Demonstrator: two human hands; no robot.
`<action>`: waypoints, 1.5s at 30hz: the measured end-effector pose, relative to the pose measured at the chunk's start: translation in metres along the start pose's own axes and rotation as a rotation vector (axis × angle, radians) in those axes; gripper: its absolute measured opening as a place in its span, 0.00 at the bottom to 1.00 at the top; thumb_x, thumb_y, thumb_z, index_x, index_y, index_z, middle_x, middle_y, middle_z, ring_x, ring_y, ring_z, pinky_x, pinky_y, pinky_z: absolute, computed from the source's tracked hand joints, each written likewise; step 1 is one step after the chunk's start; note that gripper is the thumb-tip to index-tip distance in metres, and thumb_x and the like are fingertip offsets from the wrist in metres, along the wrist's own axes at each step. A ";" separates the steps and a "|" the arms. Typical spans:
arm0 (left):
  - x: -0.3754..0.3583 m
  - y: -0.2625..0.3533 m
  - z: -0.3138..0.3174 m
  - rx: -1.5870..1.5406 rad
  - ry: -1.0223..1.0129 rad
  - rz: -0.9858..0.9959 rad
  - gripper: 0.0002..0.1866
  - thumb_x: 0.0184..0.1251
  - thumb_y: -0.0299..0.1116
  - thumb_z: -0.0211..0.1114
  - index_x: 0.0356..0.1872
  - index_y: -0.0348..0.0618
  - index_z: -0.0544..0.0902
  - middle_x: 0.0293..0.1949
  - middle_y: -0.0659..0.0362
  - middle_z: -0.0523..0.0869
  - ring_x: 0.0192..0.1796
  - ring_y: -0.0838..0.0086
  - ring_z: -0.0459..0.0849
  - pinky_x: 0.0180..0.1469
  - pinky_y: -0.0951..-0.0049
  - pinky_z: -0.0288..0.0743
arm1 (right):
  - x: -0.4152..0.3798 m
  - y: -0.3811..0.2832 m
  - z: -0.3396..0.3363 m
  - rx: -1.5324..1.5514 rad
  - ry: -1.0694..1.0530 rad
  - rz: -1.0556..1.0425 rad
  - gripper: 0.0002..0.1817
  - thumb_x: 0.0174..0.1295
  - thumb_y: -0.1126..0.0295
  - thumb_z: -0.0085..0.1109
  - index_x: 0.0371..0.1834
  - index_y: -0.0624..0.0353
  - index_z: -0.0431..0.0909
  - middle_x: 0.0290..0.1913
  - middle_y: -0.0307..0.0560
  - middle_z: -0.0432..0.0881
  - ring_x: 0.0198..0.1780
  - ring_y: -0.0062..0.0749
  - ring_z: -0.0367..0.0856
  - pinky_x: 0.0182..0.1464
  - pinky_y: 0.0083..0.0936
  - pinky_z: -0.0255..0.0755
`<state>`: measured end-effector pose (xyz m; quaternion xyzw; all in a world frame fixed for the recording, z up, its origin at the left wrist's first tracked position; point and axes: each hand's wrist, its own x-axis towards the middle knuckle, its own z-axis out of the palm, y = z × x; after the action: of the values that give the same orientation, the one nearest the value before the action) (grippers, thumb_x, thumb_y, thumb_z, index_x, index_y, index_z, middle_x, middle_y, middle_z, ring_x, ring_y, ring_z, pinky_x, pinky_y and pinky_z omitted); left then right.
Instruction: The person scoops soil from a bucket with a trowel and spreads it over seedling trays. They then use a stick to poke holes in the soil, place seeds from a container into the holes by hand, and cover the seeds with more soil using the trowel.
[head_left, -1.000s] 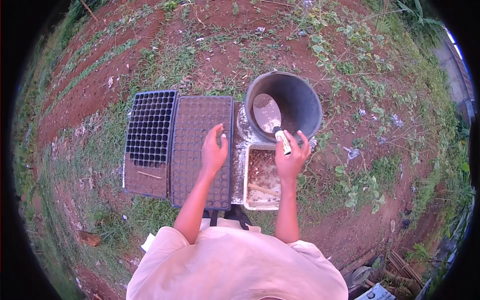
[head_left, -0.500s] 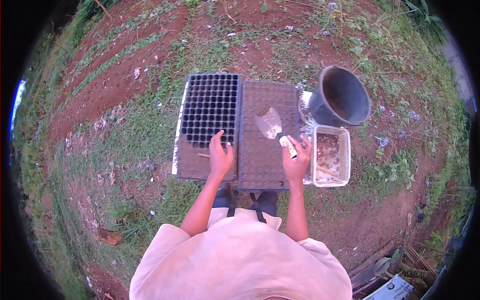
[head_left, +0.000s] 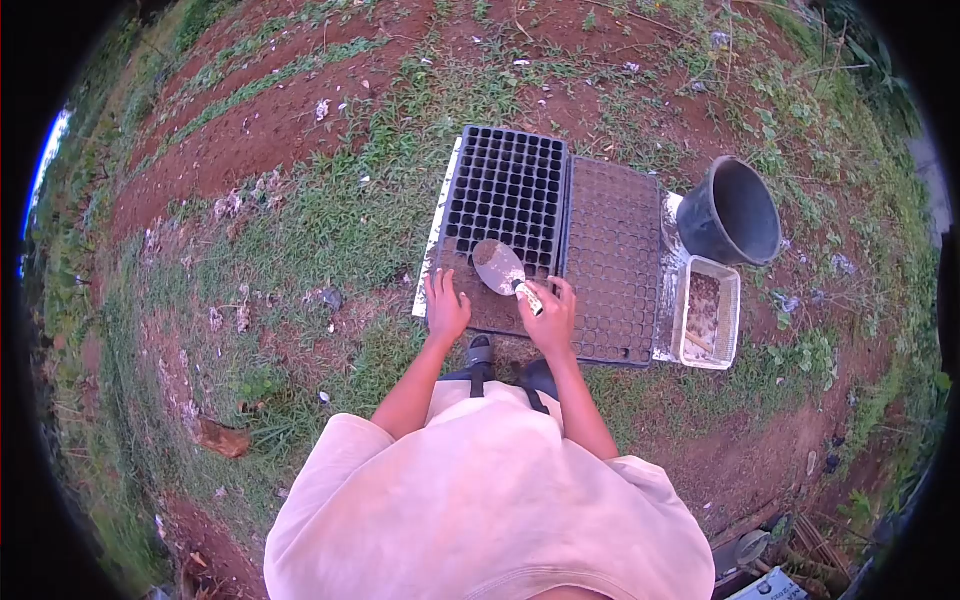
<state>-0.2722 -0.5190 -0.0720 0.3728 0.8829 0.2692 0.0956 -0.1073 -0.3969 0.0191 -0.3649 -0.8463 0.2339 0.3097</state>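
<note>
My right hand point(head_left: 552, 322) grips the pale handle of a trowel point(head_left: 497, 266). Its broad metal blade, with a dab of brown soil at the tip, is over the left seedling tray point(head_left: 503, 190). That black tray shows bare cells at its far end and soil over its near end. Fingers spread, my left hand point(head_left: 447, 308) rests at the tray's near left part and holds nothing visible. On the right, a second seedling tray point(head_left: 612, 260) has its cells filled with soil.
A dark bucket point(head_left: 715, 215) stands beyond the right tray's far right side. Nearer lies a white plastic basket point(head_left: 684, 318) with soil and a small stick inside. Grass and weeds point(head_left: 300, 250) surround the trays, with reddish soil rows point(head_left: 220, 150) at the far left.
The trowel has moved left with my right hand, from above the right tray to the left tray. My left hand has shifted toward the left tray's near edge. The whole view has swung left.
</note>
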 end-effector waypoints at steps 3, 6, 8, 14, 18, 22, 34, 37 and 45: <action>0.002 -0.014 0.002 -0.009 -0.044 -0.006 0.34 0.61 0.32 0.60 0.69 0.35 0.61 0.70 0.39 0.60 0.74 0.38 0.48 0.76 0.48 0.45 | 0.004 -0.011 0.010 -0.055 -0.041 -0.070 0.14 0.55 0.62 0.66 0.41 0.57 0.86 0.38 0.48 0.87 0.59 0.42 0.73 0.60 0.38 0.65; 0.005 -0.020 -0.005 0.042 -0.159 -0.038 0.35 0.63 0.35 0.59 0.71 0.35 0.59 0.72 0.41 0.58 0.75 0.37 0.45 0.76 0.49 0.42 | 0.008 -0.018 0.016 -0.094 -0.067 -0.141 0.14 0.56 0.62 0.65 0.41 0.58 0.86 0.37 0.48 0.88 0.58 0.41 0.73 0.60 0.38 0.64; 0.010 -0.022 -0.010 0.079 -0.260 -0.064 0.36 0.65 0.39 0.57 0.72 0.35 0.57 0.74 0.44 0.56 0.75 0.37 0.45 0.77 0.50 0.41 | 0.009 -0.022 0.018 -0.124 -0.079 -0.147 0.14 0.55 0.62 0.66 0.41 0.57 0.86 0.38 0.46 0.88 0.59 0.41 0.73 0.61 0.38 0.64; 0.015 -0.032 -0.006 0.118 -0.284 -0.015 0.36 0.66 0.38 0.53 0.73 0.36 0.55 0.75 0.48 0.54 0.76 0.39 0.45 0.77 0.51 0.43 | 0.010 -0.026 0.019 -0.209 -0.105 -0.177 0.14 0.55 0.62 0.67 0.43 0.56 0.86 0.39 0.46 0.88 0.60 0.40 0.72 0.61 0.38 0.63; 0.018 -0.036 -0.004 0.162 -0.289 0.021 0.35 0.67 0.36 0.52 0.73 0.36 0.55 0.75 0.48 0.55 0.76 0.40 0.46 0.77 0.53 0.44 | 0.013 -0.032 0.019 -0.212 -0.070 -0.232 0.14 0.56 0.62 0.65 0.41 0.58 0.85 0.34 0.47 0.87 0.58 0.42 0.73 0.59 0.38 0.64; 0.019 -0.033 -0.008 0.136 -0.303 0.009 0.34 0.67 0.34 0.51 0.73 0.36 0.54 0.75 0.48 0.55 0.76 0.41 0.46 0.77 0.54 0.45 | 0.014 -0.033 0.025 -0.246 -0.078 -0.246 0.13 0.56 0.62 0.65 0.41 0.57 0.84 0.35 0.47 0.86 0.58 0.42 0.73 0.59 0.38 0.65; 0.022 -0.037 -0.009 0.128 -0.280 0.034 0.32 0.66 0.33 0.52 0.72 0.36 0.59 0.73 0.49 0.61 0.75 0.44 0.52 0.76 0.56 0.49 | 0.015 -0.039 0.022 -0.294 -0.069 -0.283 0.13 0.56 0.63 0.65 0.42 0.56 0.84 0.37 0.47 0.87 0.57 0.43 0.74 0.58 0.39 0.66; 0.024 -0.036 -0.010 0.118 -0.279 0.032 0.32 0.65 0.32 0.52 0.71 0.37 0.61 0.73 0.49 0.62 0.75 0.45 0.53 0.76 0.56 0.51 | 0.008 -0.036 0.022 -0.273 -0.025 -0.162 0.13 0.55 0.63 0.66 0.41 0.56 0.85 0.36 0.47 0.87 0.56 0.43 0.75 0.57 0.39 0.66; 0.025 -0.047 -0.002 0.094 -0.229 0.084 0.31 0.64 0.30 0.54 0.70 0.37 0.63 0.71 0.48 0.65 0.73 0.44 0.57 0.75 0.56 0.54 | -0.022 -0.029 0.022 -0.151 0.100 -0.035 0.11 0.52 0.64 0.68 0.38 0.56 0.87 0.34 0.45 0.87 0.50 0.39 0.77 0.52 0.37 0.69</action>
<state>-0.3186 -0.5290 -0.0956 0.4415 0.8615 0.1872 0.1668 -0.1249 -0.4356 0.0141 -0.3838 -0.8511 0.1456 0.3274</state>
